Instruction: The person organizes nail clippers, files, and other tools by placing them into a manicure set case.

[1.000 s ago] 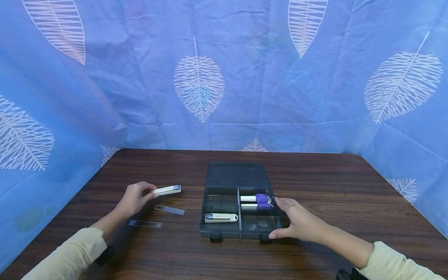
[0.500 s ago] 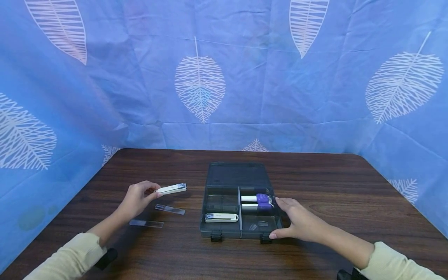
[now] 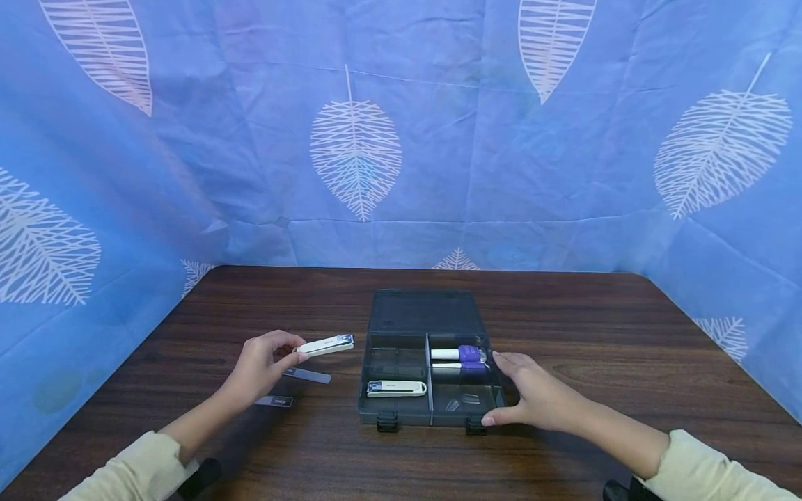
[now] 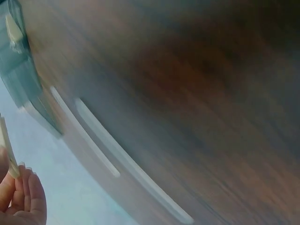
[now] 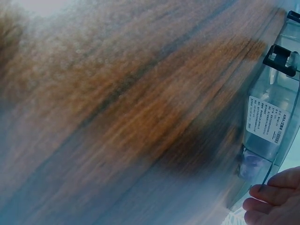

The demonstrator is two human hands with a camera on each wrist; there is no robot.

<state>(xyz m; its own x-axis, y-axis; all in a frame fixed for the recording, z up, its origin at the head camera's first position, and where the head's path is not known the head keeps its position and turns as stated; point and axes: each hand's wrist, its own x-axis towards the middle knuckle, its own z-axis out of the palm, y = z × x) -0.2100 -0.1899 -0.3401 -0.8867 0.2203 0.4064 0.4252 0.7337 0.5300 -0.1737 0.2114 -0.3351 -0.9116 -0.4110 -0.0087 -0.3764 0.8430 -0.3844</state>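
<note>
In the head view my left hand (image 3: pixel 266 362) pinches a white nail clipper (image 3: pixel 328 344) by one end, above the table and left of the box. The left wrist view catches only part of this hand (image 4: pixel 21 194) and clipper (image 4: pixel 6 145). My right hand (image 3: pixel 539 396) rests against the right side of an open, dark see-through compartment box (image 3: pixel 407 419), thumb at the front latch, fingers fairly straight. Inside the box lie a second white nail clipper (image 3: pixel 396 389) at front left and two purple-and-white bottles (image 3: pixel 468 355) at back right.
Two clear flat strips (image 3: pixel 307 376) lie on the wooden table (image 3: pixel 351 459) by my left hand, which partly covers them. The box's lid (image 3: pixel 422 312) lies back behind it. A blue leaf-patterned cloth (image 3: pixel 432 153) hangs beyond the table.
My left hand has carried the nail clipper to the right, closer to the box, and now covers more of the strips. The right hand stays at the box.
</note>
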